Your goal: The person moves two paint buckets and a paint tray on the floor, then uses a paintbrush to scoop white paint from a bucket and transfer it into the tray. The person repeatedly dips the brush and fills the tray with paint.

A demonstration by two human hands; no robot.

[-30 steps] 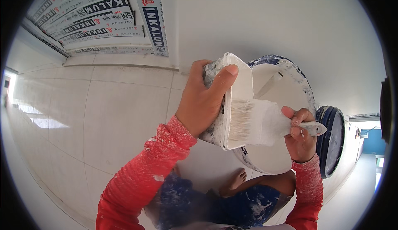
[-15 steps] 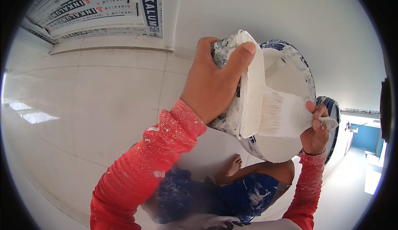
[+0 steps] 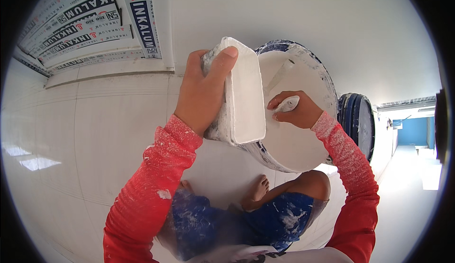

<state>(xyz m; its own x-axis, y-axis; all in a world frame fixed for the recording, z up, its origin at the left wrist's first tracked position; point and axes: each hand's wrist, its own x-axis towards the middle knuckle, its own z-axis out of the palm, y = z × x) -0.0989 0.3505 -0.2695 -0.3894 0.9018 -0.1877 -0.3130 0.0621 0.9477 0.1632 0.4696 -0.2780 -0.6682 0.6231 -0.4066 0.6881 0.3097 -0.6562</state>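
My left hand [image 3: 201, 90] grips a rectangular white paint container [image 3: 249, 92], crusted outside with dried paint, thumb over its rim. It is tilted, so its coated white inside faces the bucket. My right hand [image 3: 303, 110] is closed round the handle of a paintbrush [image 3: 288, 103], over the large paint bucket [image 3: 333, 85] and just right of the container. Handle end up, the brush hides its bristles beneath my hand; whether they touch the paint I cannot tell. Pale paint fills the bucket, and a pale stick-like thing [image 3: 281, 73] lies in it against the far side.
A second dark blue bucket [image 3: 362, 125] stands close on the right. Behind the buckets rises a pale wall [image 3: 303, 11]. Panels in printed film [image 3: 85, 23] are at the far left, above a tiled floor [image 3: 118, 120]. My bare foot [image 3: 258, 187] is near the bucket's front.
The brush has left the container's inside and swung from flat to handle-up over the bucket, my right hand moving left and up. The container has turned its opening more toward view.
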